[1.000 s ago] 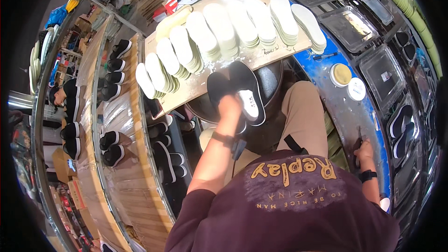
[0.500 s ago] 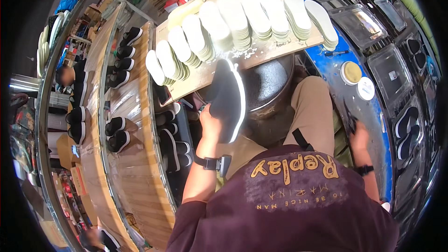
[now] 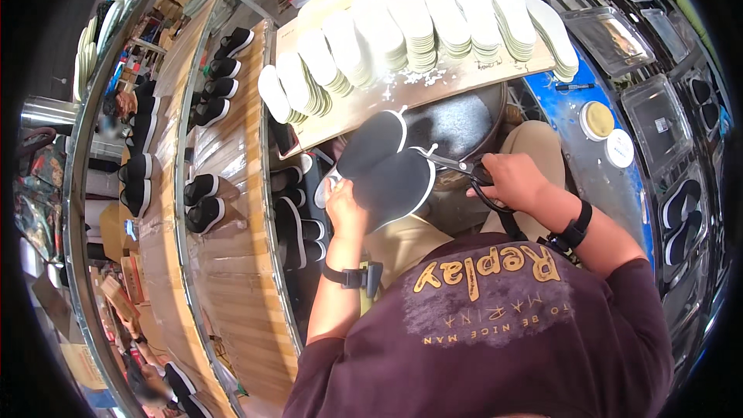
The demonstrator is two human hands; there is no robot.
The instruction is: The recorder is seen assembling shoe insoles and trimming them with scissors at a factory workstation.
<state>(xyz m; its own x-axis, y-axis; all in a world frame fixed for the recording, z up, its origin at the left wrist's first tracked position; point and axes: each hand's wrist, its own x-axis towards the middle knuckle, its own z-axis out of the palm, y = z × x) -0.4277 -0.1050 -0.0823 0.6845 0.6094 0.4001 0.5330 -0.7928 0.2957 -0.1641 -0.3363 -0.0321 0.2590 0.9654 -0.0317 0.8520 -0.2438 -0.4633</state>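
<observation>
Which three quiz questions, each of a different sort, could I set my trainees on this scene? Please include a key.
1. Multiple choice: what does the person's right hand hold?
A) a hammer
B) scissors
C) a brush

2. True or false: the left hand is empty.

3. Fill in the missing word: the stacks of pale insoles lie on a flat ____.

Key:
1. B.
2. False: it holds black shoe-shaped pieces with white edges.
3. Board.
</observation>
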